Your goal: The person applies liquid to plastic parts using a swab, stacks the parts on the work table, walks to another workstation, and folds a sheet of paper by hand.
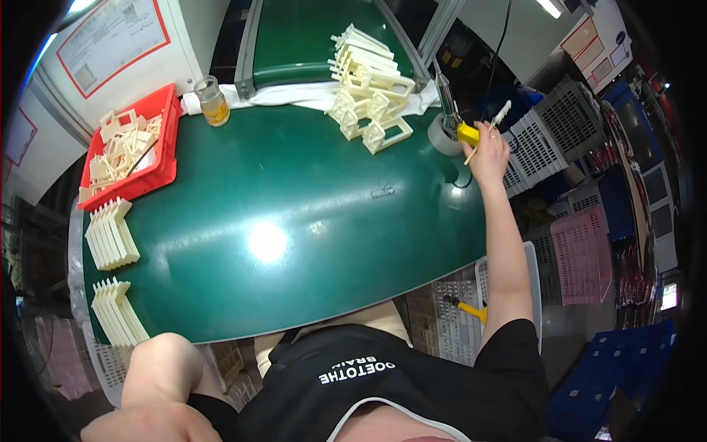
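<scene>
We have one brush (503,113), a thin stick with a pale, bristly head, at the far right edge of the surface (309,169). Our right hand (490,151) is closed around its stick, with the head pointing up and away from us. Of our two hands only this one shows; our left arm (162,365) is bent at the lower left with its hand out of sight, so we cannot tell what that hand is doing.

Just beside the right hand stands one round grey cup (444,142), with one yellow piece (468,134) at its rim and some slim tools upright in it, too bunched for us to count. To the cup's left we see one pile of cream frames (375,88), overlapping too much to number, reaching from the surface onto one green belt (309,37). One white cloth (287,94) runs along the belt's near end.

Farther left we find one glass jar (213,107), orange-yellow low inside, then one red bin (171,140) heaped with cream pieces. Nearer us, two sets of cream slats line the left edge: about six in the upper set (112,236), about five in the lower set (119,315). Below the surface we see one yellow-handled tool (468,308); one pink crate (582,250) stands off to the right.
</scene>
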{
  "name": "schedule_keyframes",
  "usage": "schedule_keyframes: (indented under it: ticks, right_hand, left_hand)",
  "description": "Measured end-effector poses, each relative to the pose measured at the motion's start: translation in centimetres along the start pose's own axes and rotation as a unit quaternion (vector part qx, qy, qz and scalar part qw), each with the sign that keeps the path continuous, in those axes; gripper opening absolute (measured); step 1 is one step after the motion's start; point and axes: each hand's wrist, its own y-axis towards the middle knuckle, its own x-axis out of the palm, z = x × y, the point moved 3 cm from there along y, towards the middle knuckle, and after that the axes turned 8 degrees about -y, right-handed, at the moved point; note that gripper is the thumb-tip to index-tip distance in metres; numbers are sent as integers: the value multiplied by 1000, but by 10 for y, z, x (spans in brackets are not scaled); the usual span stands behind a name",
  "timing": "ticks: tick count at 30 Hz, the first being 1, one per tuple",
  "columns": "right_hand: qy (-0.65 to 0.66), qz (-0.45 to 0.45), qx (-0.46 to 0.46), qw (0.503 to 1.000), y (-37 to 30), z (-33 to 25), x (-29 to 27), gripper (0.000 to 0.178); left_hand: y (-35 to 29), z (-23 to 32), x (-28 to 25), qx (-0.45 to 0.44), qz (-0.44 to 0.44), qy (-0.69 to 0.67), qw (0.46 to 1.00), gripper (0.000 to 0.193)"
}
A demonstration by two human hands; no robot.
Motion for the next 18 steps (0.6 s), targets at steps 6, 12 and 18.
schedule_keyframes:
  ticks: [6,12,18]
  right_hand:
    - [-62,-150,-7,987,11,23,62,37]
    - [-128,-165,47,977,24,6,68,36]
    - [-121,-63,31,990,43,-41,49,35]
  left_hand:
    - [-54,6,-6,14,-18,128,991,18]
    - [-140,-72,-71,-334,285,120,890,19]
    - [-216,-154,-114,-406,420,135,801,29]
